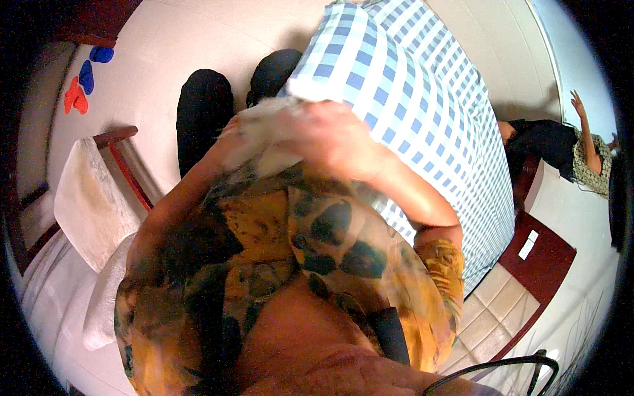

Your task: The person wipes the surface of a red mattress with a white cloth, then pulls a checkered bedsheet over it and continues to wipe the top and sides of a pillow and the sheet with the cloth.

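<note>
White, fluffy cloth (pixel 271 135), blurred, is bunched at the near left corner of the bed (pixel 422 112), pressed between both hands. The right hand (pixel 333 135) lies over it with fingers curled around the bundle; the left hand (pixel 228 142) is mostly hidden beneath it, so its grasp cannot be made out. The blue-and-white checked sheet (pixel 403 79) lies smooth across the bed, which suggests the spreading is largely done, the bundle yet to be placed. A towel (pixel 89 198) hangs on a chair (pixel 122 155) left of the bed, coloured slippers (pixel 82 82) on the floor beyond.
</note>
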{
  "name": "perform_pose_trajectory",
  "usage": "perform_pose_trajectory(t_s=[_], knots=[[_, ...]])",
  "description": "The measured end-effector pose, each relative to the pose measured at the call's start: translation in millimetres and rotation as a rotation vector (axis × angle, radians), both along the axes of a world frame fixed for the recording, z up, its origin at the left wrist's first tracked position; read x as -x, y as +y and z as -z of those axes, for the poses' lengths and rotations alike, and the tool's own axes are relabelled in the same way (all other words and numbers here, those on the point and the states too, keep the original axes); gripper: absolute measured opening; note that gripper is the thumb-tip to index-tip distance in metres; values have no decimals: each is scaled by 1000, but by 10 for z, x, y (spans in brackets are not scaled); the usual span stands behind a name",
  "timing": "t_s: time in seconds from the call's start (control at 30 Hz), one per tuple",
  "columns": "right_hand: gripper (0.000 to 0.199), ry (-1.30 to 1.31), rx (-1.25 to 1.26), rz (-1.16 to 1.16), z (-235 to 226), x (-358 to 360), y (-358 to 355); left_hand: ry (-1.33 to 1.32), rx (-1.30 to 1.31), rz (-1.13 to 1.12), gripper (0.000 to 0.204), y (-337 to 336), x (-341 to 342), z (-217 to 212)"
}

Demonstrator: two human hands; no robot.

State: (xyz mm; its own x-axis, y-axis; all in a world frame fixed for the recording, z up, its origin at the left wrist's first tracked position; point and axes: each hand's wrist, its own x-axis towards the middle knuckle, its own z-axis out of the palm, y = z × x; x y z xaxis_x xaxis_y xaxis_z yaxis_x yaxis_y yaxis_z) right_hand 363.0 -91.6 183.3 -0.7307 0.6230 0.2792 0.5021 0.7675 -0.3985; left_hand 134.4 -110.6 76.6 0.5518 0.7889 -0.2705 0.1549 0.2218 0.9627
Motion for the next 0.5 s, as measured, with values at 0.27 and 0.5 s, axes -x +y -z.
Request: perform_pose_trajectory(t_s=[0.27, 0.5], knots=[[36, -483, -395, 1006, -293, -1506, -125, 87, 58, -55, 31, 76, 15, -276], [31, -30, 116, 722, -54, 250, -620, 467, 17, 135, 37, 344, -292, -506]])
